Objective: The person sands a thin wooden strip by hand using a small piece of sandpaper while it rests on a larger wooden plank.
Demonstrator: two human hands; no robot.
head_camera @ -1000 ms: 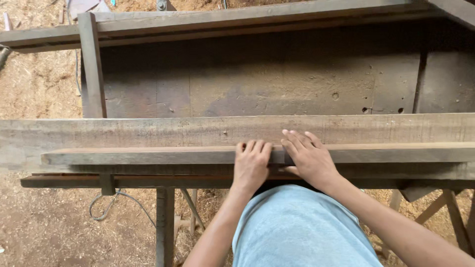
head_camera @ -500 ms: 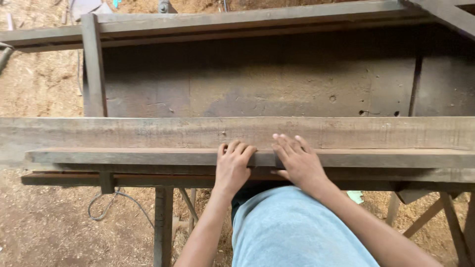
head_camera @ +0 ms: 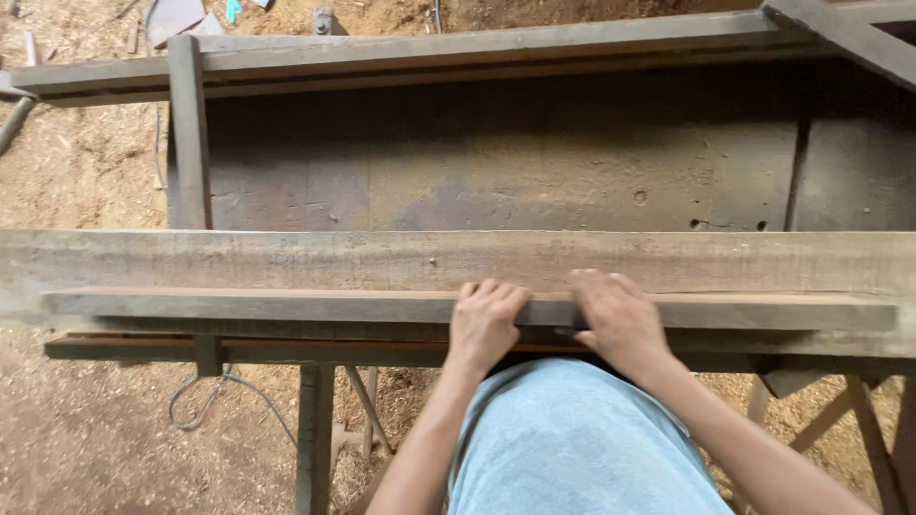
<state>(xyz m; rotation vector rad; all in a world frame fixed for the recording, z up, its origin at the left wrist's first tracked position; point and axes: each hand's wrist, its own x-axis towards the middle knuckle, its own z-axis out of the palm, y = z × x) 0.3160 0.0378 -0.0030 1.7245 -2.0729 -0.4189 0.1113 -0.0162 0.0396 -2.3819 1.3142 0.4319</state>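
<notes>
A long narrow wooden plank (head_camera: 267,307) lies lengthwise along the near side of a wide wooden beam (head_camera: 286,259) on a workbench. My left hand (head_camera: 485,319) rests on the plank near its middle, fingers curled over its far edge. Just to the right, my right hand (head_camera: 615,317) grips the same plank with fingers hooked over its top. The plank's right end (head_camera: 883,313) shows near the right side of the view. My light blue shirt fills the bottom centre.
Behind the beam sits a dark, sunken bench bed (head_camera: 496,172) framed by a far rail (head_camera: 477,48) and an upright post (head_camera: 188,133). Sawdust covers the ground. A cable (head_camera: 205,401) loops under the bench by its legs (head_camera: 315,439).
The plank has slid to the left along the beam, so its right end is now in view. Both hands moved left with it and curled tighter over its edge.
</notes>
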